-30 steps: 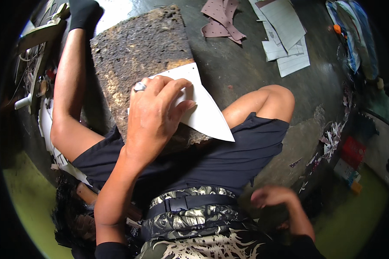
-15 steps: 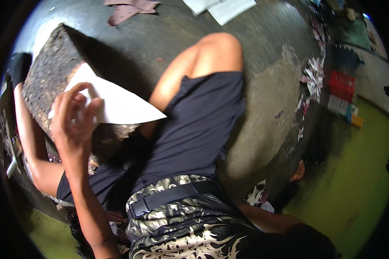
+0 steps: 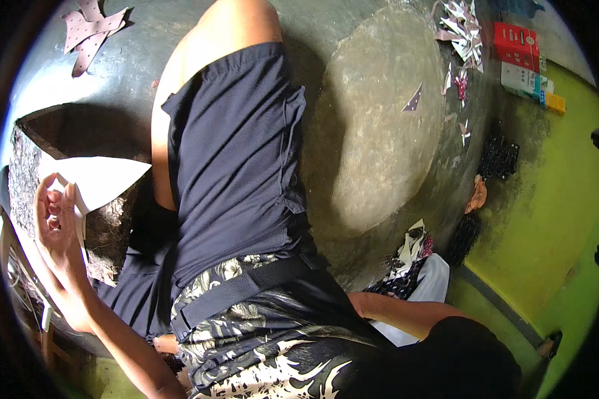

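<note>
My left hand (image 3: 56, 223) is at the far left, fingers curled over the edge of a white pointed sheet (image 3: 96, 179). The sheet lies on a rough dark block (image 3: 23, 169) that rests by my left thigh. My right forearm (image 3: 406, 312) reaches back to the lower right toward a white bag of dark patterned scraps (image 3: 412, 272). My right hand itself is hidden behind my body and sleeve. I sit on the floor in dark shorts with one bare knee up.
Pink cut-out pieces (image 3: 90, 33) lie at top left. Red and white boxes (image 3: 522, 60) and paper scraps (image 3: 462, 33) are at top right. A worn pale patch (image 3: 379, 133) marks the grey floor. A green floor strip (image 3: 552, 219) runs along the right.
The view has swung to the right, so the block and sheet now sit at the far left. My right arm has reached toward the bag at lower right. The left hand stays on the sheet.
</note>
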